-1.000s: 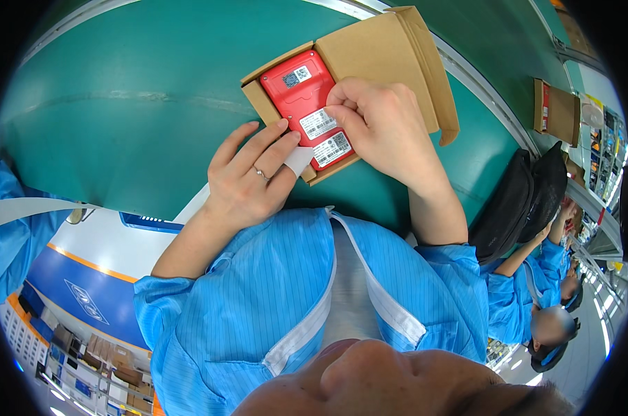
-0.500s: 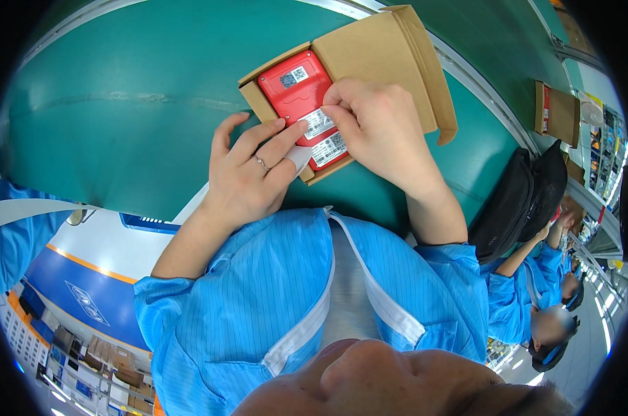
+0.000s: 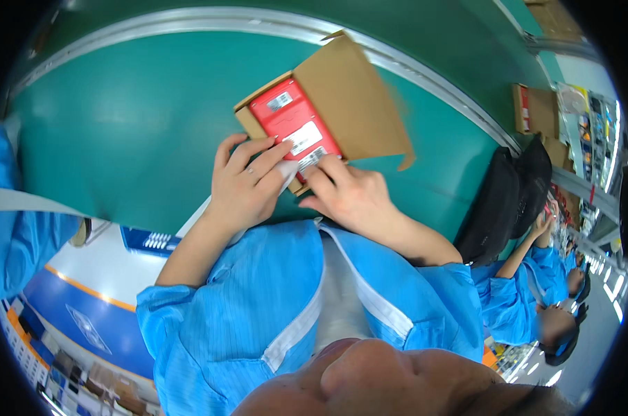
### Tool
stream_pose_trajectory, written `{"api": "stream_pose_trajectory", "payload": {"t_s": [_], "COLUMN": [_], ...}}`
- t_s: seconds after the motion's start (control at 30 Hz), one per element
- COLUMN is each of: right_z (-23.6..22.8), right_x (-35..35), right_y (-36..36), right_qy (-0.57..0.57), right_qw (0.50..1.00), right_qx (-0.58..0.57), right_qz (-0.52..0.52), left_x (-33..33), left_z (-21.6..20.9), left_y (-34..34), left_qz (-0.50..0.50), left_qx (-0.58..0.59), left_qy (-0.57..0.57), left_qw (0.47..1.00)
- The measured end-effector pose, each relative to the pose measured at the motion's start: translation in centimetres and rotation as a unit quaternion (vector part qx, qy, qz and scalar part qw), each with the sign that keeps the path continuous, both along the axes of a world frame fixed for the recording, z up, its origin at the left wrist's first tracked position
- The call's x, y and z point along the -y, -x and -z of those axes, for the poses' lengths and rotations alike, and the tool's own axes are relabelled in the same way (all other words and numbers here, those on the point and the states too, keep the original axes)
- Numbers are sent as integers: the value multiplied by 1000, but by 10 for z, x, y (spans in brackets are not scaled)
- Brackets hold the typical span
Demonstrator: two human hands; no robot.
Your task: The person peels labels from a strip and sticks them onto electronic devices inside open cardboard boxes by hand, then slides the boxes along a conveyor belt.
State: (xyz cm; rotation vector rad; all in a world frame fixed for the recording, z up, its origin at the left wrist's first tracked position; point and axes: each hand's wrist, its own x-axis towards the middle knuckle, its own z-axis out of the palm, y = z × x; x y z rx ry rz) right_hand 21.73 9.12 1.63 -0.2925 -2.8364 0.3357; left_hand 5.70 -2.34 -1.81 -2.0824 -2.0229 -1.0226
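Note:
A red flat case (image 3: 282, 119) with white printed labels (image 3: 305, 138) lies in an opened brown cardboard box (image 3: 355, 104), its lid folded back to the right. My left hand (image 3: 241, 184) rests at the box's left side, fingertips on the near part of the case. A white paper strip (image 3: 287, 168) shows between its thumb and forefinger and passes under the hand toward the forearm. Over the near end of the case is my right hand (image 3: 352, 197), fingers bent onto the nearest label and thumb apart by the box's near edge. Nothing is visibly held in it.
The box lies on a green tabletop (image 3: 141, 125) with a metal rail along its far edge. A black bag (image 3: 498, 208) sits at the right. Co-workers in blue (image 3: 515, 298) are at the right, and a blue sleeve (image 3: 9, 243) shows at the left.
My right hand has moved from the case's middle label down to its near end. The box appears lower and slightly turned in view. My left hand keeps its place beside it.

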Motion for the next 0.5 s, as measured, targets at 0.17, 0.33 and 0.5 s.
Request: {"api": "stream_pose_trajectory", "payload": {"t_s": [0.17,0.33,0.5], "right_z": [10,-11,-22], "right_x": [-33,-147,-176], "right_y": [-9,-43,-50], "right_qy": [-90,-132,-137], "right_qw": [993,968,913], "right_qx": [-74,-60,-101], "right_qz": [-2,204,372], "left_x": [10,20,16], "left_z": [-11,-5,-7], "left_y": [20,33,42], "left_qz": [-18,-79,-85], "left_qx": [115,145,176], "left_qy": [-41,-49,-3], "left_qw": [992,985,981]}}
